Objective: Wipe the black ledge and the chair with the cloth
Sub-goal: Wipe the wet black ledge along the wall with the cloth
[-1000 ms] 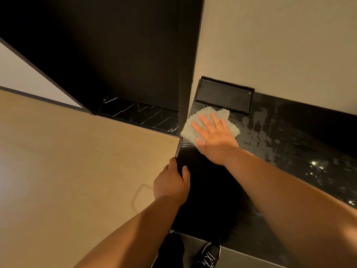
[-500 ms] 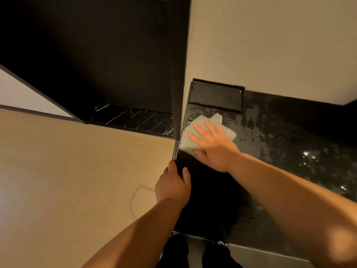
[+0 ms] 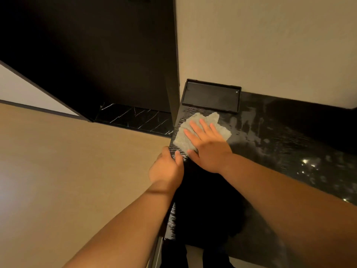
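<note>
My right hand lay flat with the fingers straight and a little apart. It pressed down on the gray cloth. The cloth sat on the black ledge, close to the ledge's left edge and near its far left corner. My right arm reached in from the bottom right, and the edge of the view cut it off. My left hand gripped the left edge of the ledge, just beside the cloth. The thumb lay on top of the ledge. The other fingers curled down over the edge, so I could not see them. A flat black tray sat in the far left corner, against the pale wall, just past the cloth. Wet streaks shone on the ledge to the right of the cloth. The near part of the ledge was in deep shadow, and I could not make out much there. Part of the cloth was hidden under my palm.
</note>
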The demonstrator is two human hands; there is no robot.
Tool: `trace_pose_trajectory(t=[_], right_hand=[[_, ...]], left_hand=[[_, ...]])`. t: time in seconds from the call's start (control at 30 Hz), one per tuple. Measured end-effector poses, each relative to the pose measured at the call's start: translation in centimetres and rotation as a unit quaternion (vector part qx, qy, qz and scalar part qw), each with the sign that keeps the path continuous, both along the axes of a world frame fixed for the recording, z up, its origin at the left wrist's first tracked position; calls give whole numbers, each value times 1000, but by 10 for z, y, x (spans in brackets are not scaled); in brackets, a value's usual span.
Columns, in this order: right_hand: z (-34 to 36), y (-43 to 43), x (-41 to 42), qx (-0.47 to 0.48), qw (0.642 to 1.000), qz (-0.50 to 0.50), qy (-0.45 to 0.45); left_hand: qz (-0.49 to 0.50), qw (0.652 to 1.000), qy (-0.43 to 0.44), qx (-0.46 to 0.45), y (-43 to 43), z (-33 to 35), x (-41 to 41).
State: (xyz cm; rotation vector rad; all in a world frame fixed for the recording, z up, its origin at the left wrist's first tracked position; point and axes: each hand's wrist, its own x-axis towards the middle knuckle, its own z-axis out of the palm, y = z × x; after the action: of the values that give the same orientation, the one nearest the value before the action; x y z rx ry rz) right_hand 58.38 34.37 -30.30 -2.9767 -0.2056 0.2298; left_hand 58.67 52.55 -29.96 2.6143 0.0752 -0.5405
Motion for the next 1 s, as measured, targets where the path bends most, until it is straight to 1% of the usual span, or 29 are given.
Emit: trace_pose_trajectory(t=[0.13, 0.23, 0.33, 0.47, 0.57, 0.7, 0.83, 1.0], right_hand=[[-4, -5, 54, 24, 998, 60, 27], [-6, -6, 68, 27, 996, 90, 7], [-1, -11, 50, 42, 996, 69, -27], [-3, -22, 17, 27, 998, 38, -53], [-2, -10, 37, 11, 999, 13, -32], [-4, 8, 65, 47, 998, 11, -27], [-6, 3, 52, 68, 997, -4, -49], [-5, 4, 30, 34, 998, -47, -18]], left_hand=[[-12, 997, -40, 66, -10, -12, 4], [-19, 995, -42, 84, -8, -17, 5], [-24, 996, -33, 74, -6, -15, 6], [-19, 998, -16, 64, -6, -13, 6], [-17, 997, -9, 70, -7, -12, 9], [-16, 997, -17, 80, -8, -10, 7], [-18, 996, -14, 81, -8, -9, 6], [-15, 997, -12, 75, -7, -10, 6]])
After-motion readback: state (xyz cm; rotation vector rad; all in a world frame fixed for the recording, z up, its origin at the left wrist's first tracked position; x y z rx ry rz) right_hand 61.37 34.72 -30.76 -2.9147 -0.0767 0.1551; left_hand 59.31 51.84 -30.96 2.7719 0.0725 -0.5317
